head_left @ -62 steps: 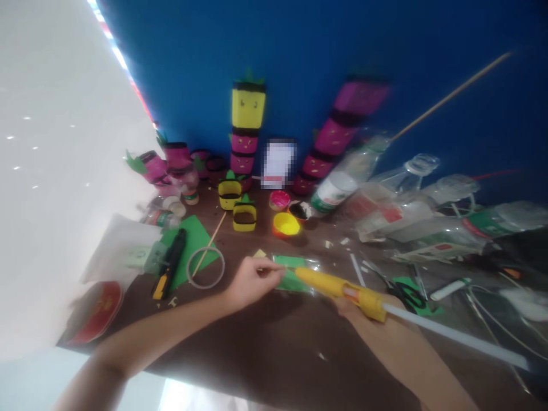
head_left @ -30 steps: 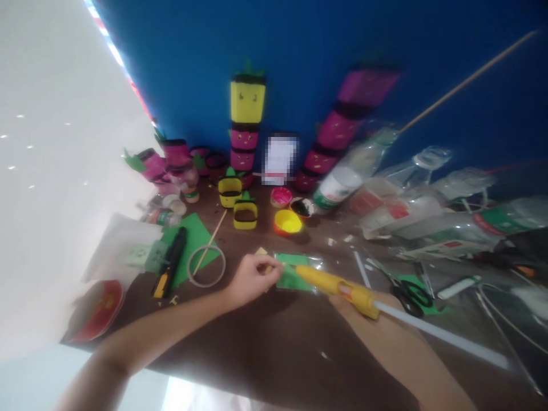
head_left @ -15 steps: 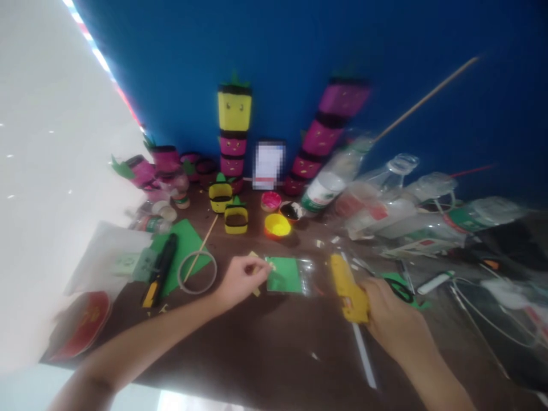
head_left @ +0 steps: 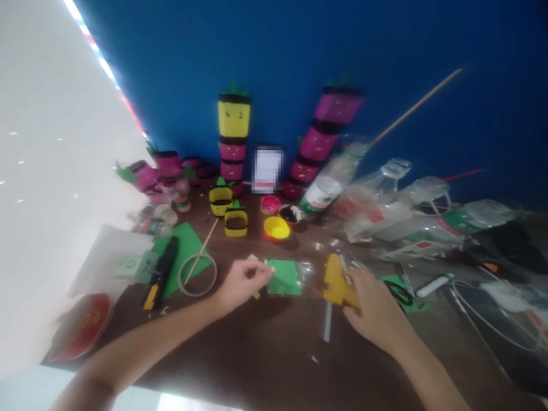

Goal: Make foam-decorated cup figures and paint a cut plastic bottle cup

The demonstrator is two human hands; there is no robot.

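Left hand (head_left: 243, 283) pinches pale scrap (head_left: 273, 270) at left edge of green sheet (head_left: 286, 281); right hand (head_left: 373, 303), fingers curled on glue gun (head_left: 334, 278), sits farther right; light, steady pinch seems best.

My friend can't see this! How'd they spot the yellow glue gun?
Find the brown tabletop before the blue wall. Right of the flat green square, the right hand touches the yellow plastic glue gun. Only it is gun-shaped, with a thin pale stick.

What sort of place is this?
Probably a craft table: a glue gun in the right hand, paint cups, and stacked pots with faces behind.
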